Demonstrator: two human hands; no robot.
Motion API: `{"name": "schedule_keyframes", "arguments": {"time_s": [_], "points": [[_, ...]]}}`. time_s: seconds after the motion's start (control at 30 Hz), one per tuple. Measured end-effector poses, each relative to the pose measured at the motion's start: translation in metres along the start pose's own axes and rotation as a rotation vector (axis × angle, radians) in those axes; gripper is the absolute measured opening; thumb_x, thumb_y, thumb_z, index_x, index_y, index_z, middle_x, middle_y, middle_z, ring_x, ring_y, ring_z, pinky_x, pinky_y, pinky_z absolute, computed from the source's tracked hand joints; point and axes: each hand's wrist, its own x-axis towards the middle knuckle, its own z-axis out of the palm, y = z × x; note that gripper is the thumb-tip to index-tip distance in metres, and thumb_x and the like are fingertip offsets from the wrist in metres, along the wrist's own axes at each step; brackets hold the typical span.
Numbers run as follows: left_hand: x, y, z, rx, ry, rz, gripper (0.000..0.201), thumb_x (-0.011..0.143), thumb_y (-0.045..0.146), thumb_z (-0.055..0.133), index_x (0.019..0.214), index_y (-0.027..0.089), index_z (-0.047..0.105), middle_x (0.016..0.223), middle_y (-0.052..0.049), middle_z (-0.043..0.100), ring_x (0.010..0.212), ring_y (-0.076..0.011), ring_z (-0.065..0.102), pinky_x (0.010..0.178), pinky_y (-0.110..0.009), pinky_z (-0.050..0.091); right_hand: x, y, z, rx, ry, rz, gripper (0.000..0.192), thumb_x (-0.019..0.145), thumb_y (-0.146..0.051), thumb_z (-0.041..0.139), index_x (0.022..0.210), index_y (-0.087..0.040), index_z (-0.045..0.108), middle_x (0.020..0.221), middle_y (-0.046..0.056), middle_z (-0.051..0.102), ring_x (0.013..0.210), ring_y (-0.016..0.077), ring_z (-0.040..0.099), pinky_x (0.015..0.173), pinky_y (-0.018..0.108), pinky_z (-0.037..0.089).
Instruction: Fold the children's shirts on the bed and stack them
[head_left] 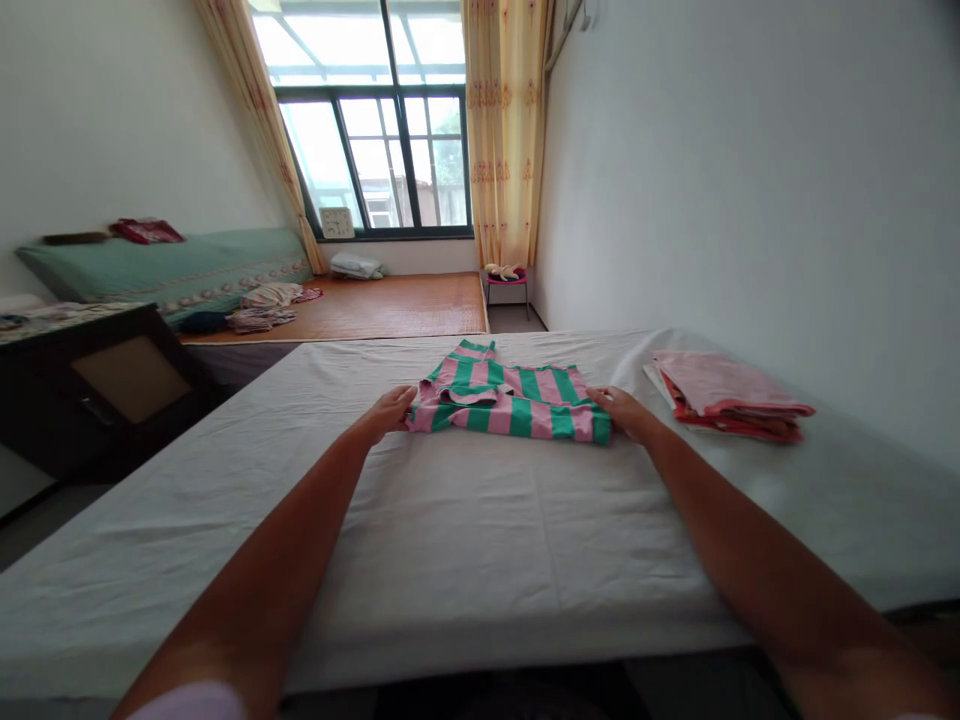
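Note:
A pink and green striped shirt (517, 418) lies partly folded on the white sheet (480, 540) of the bed. My left hand (391, 412) is closed on its left edge, near the neckline. At the opposite end, my right hand (616, 408) pinches the right edge, with the fingertips partly hidden by the cloth. One sleeve sticks out toward the window on the far left side of the shirt. The near side forms a long folded strip between my hands.
Folded pink and red cloths (727, 390) are stacked on the right by the wall. A dark cabinet (97, 385) stands left of the bed. Beyond is a brown mat (390, 303) with crumpled clothes (262, 307), and a small pink stool (507, 283) stands near the curtain.

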Motion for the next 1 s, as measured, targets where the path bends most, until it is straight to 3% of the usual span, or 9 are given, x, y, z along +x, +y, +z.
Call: {"name": "schedule_keyframes", "arguments": {"time_s": [0.17,0.3,0.37,0.43,0.57,0.63,0.73,0.9,1.0], "points": [[-0.009,-0.017,0.006,0.166,-0.048,0.263,0.076,0.065,0.053,0.075,0.131,0.019,0.055,0.083,-0.002,0.069,0.073,-0.0153,0.062,0.064,-0.024,0.047,-0.009,0.015,-0.004,0.048,-0.196,-0.088,0.088,0.070,-0.045,0.075,0.145,-0.021,0.034,0.114,0.010,0.066,0.091,0.0227,0.067,0.073,0.031,0.056],[-0.007,-0.013,0.013,0.254,-0.025,0.416,0.051,0.066,0.049,0.073,0.107,0.018,0.072,0.090,-0.005,0.071,0.080,-0.0188,0.061,0.069,-0.026,0.048,-0.001,0.013,0.005,-0.091,-0.050,-0.367,0.068,0.078,-0.036,0.065,0.140,-0.024,0.040,0.142,0.008,0.048,0.127,0.0259,0.049,0.104,0.039,0.043],[-0.008,-0.009,0.007,0.224,-0.051,0.395,0.043,0.070,0.050,0.069,0.097,0.017,0.075,0.085,-0.005,0.070,0.074,-0.0181,0.060,0.064,-0.026,0.046,0.003,0.012,0.009,-0.164,0.087,-0.446,0.060,0.081,-0.031,0.058,0.139,-0.025,0.042,0.145,0.006,0.045,0.135,0.0251,0.040,0.111,0.041,0.034],[-0.014,-0.005,-0.006,0.210,-0.166,0.320,0.041,0.070,0.049,0.069,0.093,0.016,0.076,0.081,-0.005,0.069,0.067,-0.0158,0.057,0.058,-0.024,0.044,0.005,0.014,0.008,-0.186,0.128,-0.445,0.058,0.081,-0.029,0.055,0.138,-0.026,0.043,0.140,0.006,0.050,0.132,0.0256,0.043,0.109,0.042,0.037],[-0.032,-0.002,-0.035,0.377,-0.543,0.116,0.041,0.070,0.045,0.071,0.100,0.019,0.076,0.071,-0.002,0.065,0.059,-0.0116,0.051,0.052,-0.020,0.040,0.001,0.022,-0.004,-0.192,-0.087,-0.332,0.059,0.075,-0.031,0.062,0.132,-0.022,0.051,0.126,0.008,0.061,0.111,0.0264,0.058,0.094,0.039,0.049],[-0.038,-0.001,-0.042,0.458,-0.614,0.043,0.045,0.070,0.044,0.071,0.108,0.020,0.074,0.067,0.000,0.063,0.057,-0.0109,0.050,0.052,-0.020,0.042,0.000,0.026,-0.012,-0.252,-0.166,-0.280,0.062,0.073,-0.032,0.064,0.132,-0.020,0.051,0.120,0.009,0.064,0.104,0.0257,0.061,0.089,0.036,0.050],[-0.037,0.002,-0.044,0.578,-0.566,0.032,0.044,0.068,0.042,0.070,0.105,0.019,0.074,0.068,0.000,0.064,0.059,-0.0121,0.053,0.056,-0.022,0.046,0.002,0.031,-0.019,-0.442,-0.150,-0.241,0.069,0.070,-0.034,0.068,0.135,-0.018,0.050,0.101,0.008,0.069,0.091,0.0245,0.065,0.081,0.034,0.051],[-0.029,0.006,-0.030,0.789,-0.230,0.425,0.024,0.070,0.033,0.066,0.089,0.019,0.072,0.099,-0.006,0.065,0.090,-0.0195,0.060,0.079,-0.029,0.051,0.004,0.033,-0.017,-0.688,-0.022,-0.251,0.069,0.071,-0.041,0.069,0.134,-0.020,0.051,0.089,0.006,0.071,0.078,0.0227,0.066,0.072,0.031,0.050],[-0.025,0.002,-0.014,0.841,-0.278,0.583,0.032,0.073,0.026,0.062,0.105,0.022,0.070,0.113,-0.007,0.061,0.099,-0.0198,0.059,0.086,-0.031,0.049,0.003,0.033,-0.014,-0.741,0.021,-0.281,0.064,0.073,-0.042,0.067,0.132,-0.020,0.054,0.093,0.007,0.071,0.079,0.0230,0.067,0.073,0.030,0.050]]}}
